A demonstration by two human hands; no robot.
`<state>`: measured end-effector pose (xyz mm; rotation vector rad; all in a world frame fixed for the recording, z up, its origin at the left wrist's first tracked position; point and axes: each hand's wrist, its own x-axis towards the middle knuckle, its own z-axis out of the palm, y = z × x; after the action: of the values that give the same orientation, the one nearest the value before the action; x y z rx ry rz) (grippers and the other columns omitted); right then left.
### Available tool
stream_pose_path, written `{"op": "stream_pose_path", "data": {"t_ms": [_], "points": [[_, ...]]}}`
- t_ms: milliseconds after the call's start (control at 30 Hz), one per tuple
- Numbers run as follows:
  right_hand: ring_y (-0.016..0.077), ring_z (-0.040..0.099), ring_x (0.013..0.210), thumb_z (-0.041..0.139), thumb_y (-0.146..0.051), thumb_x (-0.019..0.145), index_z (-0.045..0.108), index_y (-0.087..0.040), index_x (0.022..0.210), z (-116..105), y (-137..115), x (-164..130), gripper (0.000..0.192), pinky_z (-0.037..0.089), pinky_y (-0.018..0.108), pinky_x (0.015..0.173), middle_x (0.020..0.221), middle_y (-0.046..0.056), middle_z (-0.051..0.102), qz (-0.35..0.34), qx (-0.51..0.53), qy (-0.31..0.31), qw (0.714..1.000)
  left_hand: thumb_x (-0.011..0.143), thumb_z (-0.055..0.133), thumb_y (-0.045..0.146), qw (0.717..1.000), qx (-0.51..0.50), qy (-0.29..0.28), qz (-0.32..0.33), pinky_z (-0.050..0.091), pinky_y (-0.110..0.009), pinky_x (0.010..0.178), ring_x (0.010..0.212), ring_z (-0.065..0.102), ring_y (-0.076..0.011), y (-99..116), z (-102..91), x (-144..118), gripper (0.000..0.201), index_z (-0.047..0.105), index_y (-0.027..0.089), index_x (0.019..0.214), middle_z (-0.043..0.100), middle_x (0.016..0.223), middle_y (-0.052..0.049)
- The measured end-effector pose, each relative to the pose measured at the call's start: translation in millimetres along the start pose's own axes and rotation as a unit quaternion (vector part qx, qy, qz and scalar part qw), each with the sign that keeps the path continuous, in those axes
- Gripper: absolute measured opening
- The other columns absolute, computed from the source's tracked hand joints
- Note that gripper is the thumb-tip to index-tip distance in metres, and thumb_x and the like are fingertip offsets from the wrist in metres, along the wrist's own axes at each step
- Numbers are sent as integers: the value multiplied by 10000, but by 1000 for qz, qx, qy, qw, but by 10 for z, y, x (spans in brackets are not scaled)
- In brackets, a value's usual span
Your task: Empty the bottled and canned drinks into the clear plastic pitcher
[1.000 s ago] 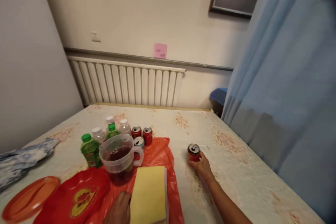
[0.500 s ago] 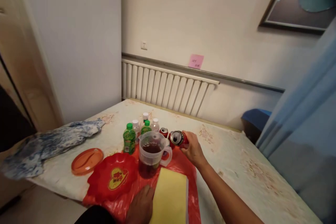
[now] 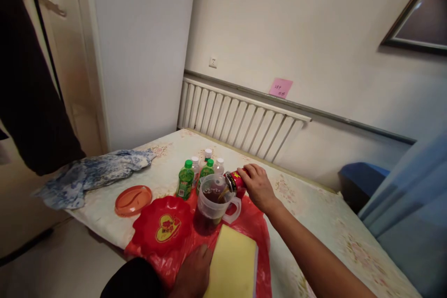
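Observation:
My right hand [image 3: 260, 188] is wrapped round a red drink can [image 3: 236, 181], tilted over the rim of a clear plastic jug [image 3: 209, 216]. Brown liquid pours from the can's mouth into the jug, which holds dark liquid. My left hand [image 3: 193, 270] rests on a red plastic sheet [image 3: 263, 228], its fingers curled in with nothing visible in them. Beside it lies a yellow pad or book [image 3: 233, 260]. A red scalloped plate [image 3: 143, 226] with a yellow heart print sits left of the jug.
Behind the jug stand bottles with green caps, one a green bottle [image 3: 185, 181], and bottles with white caps [image 3: 208, 153]. An orange lid [image 3: 133, 200] and a blue-white cloth [image 3: 104, 170] lie at left on the flowered tablecloth [image 3: 307, 209]. A radiator [image 3: 240, 118] runs behind.
My right hand has tipped the can further over the jug, and liquid now streams out. The view has swung left; my left hand stays beside the yellow pad or book.

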<state>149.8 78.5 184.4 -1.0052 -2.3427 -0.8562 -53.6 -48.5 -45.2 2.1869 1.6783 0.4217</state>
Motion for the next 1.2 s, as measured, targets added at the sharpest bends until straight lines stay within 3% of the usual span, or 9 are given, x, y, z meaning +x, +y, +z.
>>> {"op": "stream_pose_path", "data": {"t_ms": [433,867,1200], "points": [[314,427,1180,527,-176,934,585,-210,1293,-121,-14,146,365,379,483,997,1209,147,578,-66,-30,-22,997,873,352,114,1000,-2,-2,-3,414,-314,928,1027,584,-210,-6,-1,-7,353,655,203,1031,652,1096,-73],[313,415,1196,544,-158,921,580,-233,1302,-162,-38,214,390,358,490,1010,1217,139,586,-82,-35,-35,995,886,352,97,1000,2,-10,-2,407,-337,961,1054,572,-212,12,-6,-12,359,648,203,1059,641,1127,-79],[319,415,1196,528,-187,939,576,-218,1295,-175,-62,240,360,355,501,1015,1221,141,580,-96,-56,-41,993,906,344,109,1000,-3,9,5,402,-331,958,1038,572,-211,-41,99,3,348,655,195,1038,644,1102,-80]]}}
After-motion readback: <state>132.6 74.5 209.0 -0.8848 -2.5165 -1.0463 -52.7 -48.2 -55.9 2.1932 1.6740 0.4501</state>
